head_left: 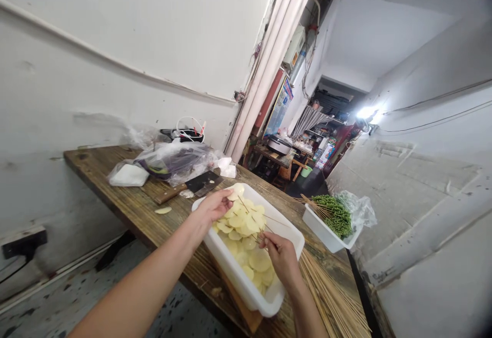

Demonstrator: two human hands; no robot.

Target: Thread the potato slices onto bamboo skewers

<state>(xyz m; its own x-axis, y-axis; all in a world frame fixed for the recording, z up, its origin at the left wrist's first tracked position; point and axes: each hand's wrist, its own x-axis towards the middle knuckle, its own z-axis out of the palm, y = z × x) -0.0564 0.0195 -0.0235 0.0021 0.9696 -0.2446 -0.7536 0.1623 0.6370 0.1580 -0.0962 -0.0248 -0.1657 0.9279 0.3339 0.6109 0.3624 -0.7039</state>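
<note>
A white plastic tub [272, 304] holds many thin, pale yellow round slices [259, 260], some of them threaded on thin sticks. My left hand [217, 204] is at the tub's far left edge, fingers closed on a pale slice [233, 195]. Over the tub's right side, my right hand [279, 252] pinches a thin wooden stick [260, 239] that points toward the slices. A bundle of bare sticks [330, 297] lies on the table to the right of my right hand.
On the wooden table [96, 174] are a cleaver [188, 186], a loose slice [163, 210] and plastic bags [177, 158]. A white bin [328, 240] at the right holds green skewered pieces [336, 215]. A wall rises behind the table.
</note>
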